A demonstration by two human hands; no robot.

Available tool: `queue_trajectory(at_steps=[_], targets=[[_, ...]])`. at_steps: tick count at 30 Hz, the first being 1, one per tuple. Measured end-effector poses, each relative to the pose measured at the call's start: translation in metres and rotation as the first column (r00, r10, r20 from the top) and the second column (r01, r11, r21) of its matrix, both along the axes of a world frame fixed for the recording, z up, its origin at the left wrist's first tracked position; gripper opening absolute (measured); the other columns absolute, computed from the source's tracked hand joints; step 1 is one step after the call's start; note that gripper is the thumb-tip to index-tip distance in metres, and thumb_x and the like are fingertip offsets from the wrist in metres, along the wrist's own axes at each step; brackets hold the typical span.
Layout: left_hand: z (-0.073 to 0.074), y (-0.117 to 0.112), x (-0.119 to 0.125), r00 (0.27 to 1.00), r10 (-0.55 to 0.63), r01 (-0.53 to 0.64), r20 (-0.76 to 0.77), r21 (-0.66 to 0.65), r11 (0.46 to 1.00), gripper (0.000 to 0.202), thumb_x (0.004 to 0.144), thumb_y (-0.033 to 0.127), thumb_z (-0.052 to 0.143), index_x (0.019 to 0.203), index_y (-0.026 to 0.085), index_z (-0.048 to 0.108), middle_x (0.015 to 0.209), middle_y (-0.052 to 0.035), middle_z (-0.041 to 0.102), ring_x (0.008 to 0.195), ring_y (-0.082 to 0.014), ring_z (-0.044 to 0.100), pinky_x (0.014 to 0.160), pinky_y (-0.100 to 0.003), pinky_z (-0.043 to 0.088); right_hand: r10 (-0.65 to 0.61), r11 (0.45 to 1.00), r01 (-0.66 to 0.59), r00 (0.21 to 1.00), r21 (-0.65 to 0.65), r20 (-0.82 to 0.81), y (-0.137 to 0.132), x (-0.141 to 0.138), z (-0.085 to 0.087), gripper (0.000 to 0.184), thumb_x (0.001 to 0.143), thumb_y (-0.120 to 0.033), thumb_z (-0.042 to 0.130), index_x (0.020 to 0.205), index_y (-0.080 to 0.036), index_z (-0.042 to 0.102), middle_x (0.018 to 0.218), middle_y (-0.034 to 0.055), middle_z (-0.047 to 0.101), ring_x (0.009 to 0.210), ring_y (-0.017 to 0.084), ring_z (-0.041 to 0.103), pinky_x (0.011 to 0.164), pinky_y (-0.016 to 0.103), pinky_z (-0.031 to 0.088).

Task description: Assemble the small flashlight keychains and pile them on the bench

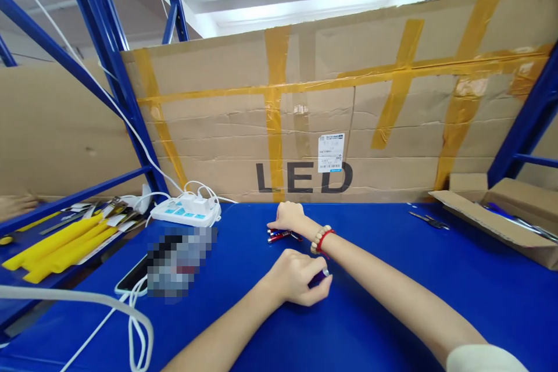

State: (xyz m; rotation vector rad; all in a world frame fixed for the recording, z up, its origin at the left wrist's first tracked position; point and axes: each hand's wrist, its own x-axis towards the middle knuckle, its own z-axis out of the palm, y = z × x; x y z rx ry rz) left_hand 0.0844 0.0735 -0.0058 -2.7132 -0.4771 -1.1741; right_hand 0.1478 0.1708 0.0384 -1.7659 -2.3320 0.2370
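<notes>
Left hand (299, 279) closed around a dark blue piece (317, 279), its pale shiny end poking out between thumb and fingers, held over the blue tabletop (392, 226) near the middle. Right hand (288, 217) reaches farther out, fingers bent down at a small cluster of red and blue pieces (279, 236) with shiny ends; cluster lies on the tabletop, partly under the hand. Can't tell if the right fingers grip one, fingertips hidden. Right wrist has a beaded bracelet (314, 245) and a red band (323, 238). Left of the hands: white power strip (187, 216) with plugs and cables, phone (135, 276) with a white cable, pixelated patch (183, 261) next to it. Far left, yellow tubes (65, 244) beside tools, past the blue rack post. Right side: small pointed tool (429, 220) lying flat, then open carton (523, 215) with long blue and silvery items inside. Behind, taped cardboard (218, 139) printed "LED", white label stuck just above and partly over the letters.
</notes>
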Motion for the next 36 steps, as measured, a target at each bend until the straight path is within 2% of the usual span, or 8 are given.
queue_trajectory(at_steps=[7,13,17,19,21,26,31,36], targets=[[-0.008,0.003,-0.001,1.0,0.022,-0.023,-0.015,-0.097,0.995,0.02,0.08,0.026,0.039,0.062,0.018,0.044,0.043,0.001,0.05,0.035,-0.0096,0.044,0.037,-0.025,0.026,-0.022,0.998,0.018,0.997,-0.058,-0.077,0.011,-0.005,-0.012,0.011,0.064,-0.029,0.071,0.063,-0.018,0.069,0.073,0.0088,0.07,0.076,0.023,0.065,0.063,0.028,0.045],[-0.009,0.005,-0.004,0.998,0.055,-0.058,-0.027,-0.159,0.986,0.02,0.081,0.026,0.041,0.064,0.018,0.046,0.046,0.0012,0.053,0.037,-0.0104,0.047,0.038,-0.025,0.024,0.065,0.998,-0.064,0.934,0.014,-0.352,0.0,0.019,-0.015,0.027,0.077,-0.041,0.06,0.075,-0.017,0.072,0.077,0.0054,0.07,0.072,0.017,0.063,0.061,0.024,0.042],[-0.01,0.009,-0.006,0.988,0.129,-0.146,-0.082,-0.265,0.953,0.021,0.084,0.028,0.042,0.067,0.018,0.049,0.047,0.0019,0.053,0.04,-0.0107,0.049,0.041,-0.024,0.025,0.073,0.997,-0.08,0.843,0.01,-0.534,-0.029,0.054,-0.014,0.038,0.079,-0.047,0.053,0.081,-0.013,0.071,0.072,0.0042,0.069,0.064,0.013,0.059,0.056,0.021,0.042],[-0.01,0.01,-0.006,0.984,0.141,-0.171,-0.112,-0.329,0.929,0.023,0.087,0.029,0.042,0.069,0.018,0.051,0.05,0.0015,0.055,0.043,-0.0112,0.051,0.043,-0.023,0.027,0.05,0.997,-0.077,0.79,-0.019,-0.611,-0.05,0.073,-0.016,0.047,0.08,-0.053,0.048,0.083,-0.012,0.07,0.07,0.0044,0.067,0.059,0.012,0.056,0.052,0.022,0.041],[-0.011,0.011,-0.006,0.977,0.152,-0.199,-0.147,-0.396,0.896,0.024,0.089,0.032,0.042,0.073,0.018,0.053,0.055,0.0011,0.058,0.047,-0.0123,0.054,0.046,-0.023,0.029,-0.043,0.99,-0.081,0.611,-0.116,-0.791,-0.071,0.088,-0.019,0.046,0.071,-0.056,0.057,0.078,-0.012,0.069,0.069,0.0046,0.065,0.056,0.011,0.053,0.05,0.022,0.039],[-0.008,0.01,-0.002,0.959,0.167,-0.27,-0.229,-0.56,0.783,0.018,0.09,0.034,0.046,0.095,0.02,0.056,0.065,0.0018,0.06,0.057,-0.0148,0.058,0.052,-0.022,0.033,-0.166,0.962,-0.128,0.422,-0.241,-0.891,-0.101,0.102,-0.03,0.043,0.064,-0.056,0.065,0.073,-0.014,0.068,0.066,0.0025,0.064,0.056,0.009,0.05,0.052,0.022,0.039],[-0.005,0.006,0.002,0.969,0.117,-0.242,-0.218,-0.734,0.635,0.013,0.09,0.03,0.047,0.095,0.018,0.05,0.056,0.0055,0.051,0.052,-0.0125,0.052,0.053,-0.021,0.034,-0.178,0.954,-0.162,0.375,-0.253,-0.91,-0.103,0.104,-0.034,0.041,0.059,-0.052,0.07,0.074,-0.014,0.068,0.074,0.0042,0.067,0.065,0.013,0.058,0.062,0.025,0.045],[-0.005,0.005,0.004,0.976,0.051,-0.198,-0.213,-0.756,0.623,0.014,0.089,0.03,0.048,0.082,0.019,0.043,0.059,0.0057,0.05,0.053,-0.012,0.05,0.051,-0.02,0.031,-0.19,0.946,-0.168,0.409,-0.278,-0.892,-0.109,0.106,-0.035,0.039,0.059,-0.051,0.071,0.07,-0.014,0.066,0.065,0.0016,0.064,0.056,0.009,0.054,0.053,0.022,0.041]])
